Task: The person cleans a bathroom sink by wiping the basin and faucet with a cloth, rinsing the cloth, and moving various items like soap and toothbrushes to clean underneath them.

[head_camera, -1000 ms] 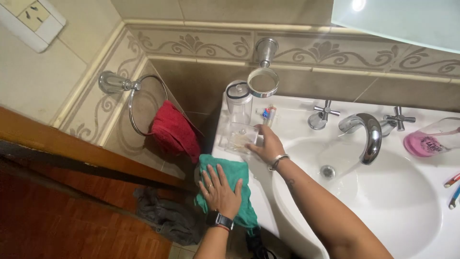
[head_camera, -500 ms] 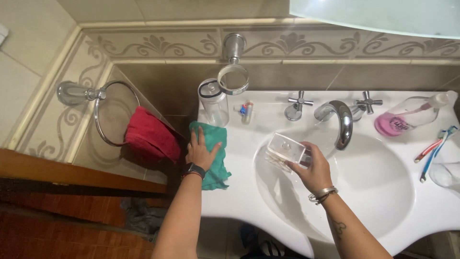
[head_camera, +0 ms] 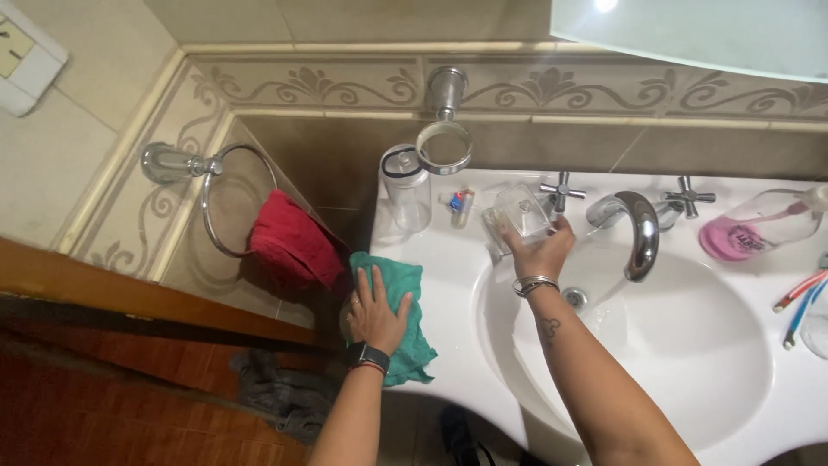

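My left hand (head_camera: 377, 311) lies flat on a teal cloth (head_camera: 405, 336) at the left rim of the white sink (head_camera: 448, 259). My right hand (head_camera: 539, 246) holds a small clear plastic box (head_camera: 516, 213) up at the back of the basin, just left of the chrome faucet (head_camera: 636, 229). A clear lidded jar (head_camera: 406, 188) stands in the sink's back left corner, and a small tube (head_camera: 461, 206) lies beside it.
A red towel (head_camera: 291, 246) hangs from a chrome ring (head_camera: 226, 194) on the left wall. An empty ring holder (head_camera: 444, 145) sits above the jar. A bottle of pink liquid (head_camera: 755, 227) and toothbrushes (head_camera: 798, 298) lie at the right. Grey cloth (head_camera: 280, 393) is on the floor.
My right hand carried the clear box from over the basin to the back ledge by the faucet. My left hand slid the teal cloth down toward the sink's front left edge.
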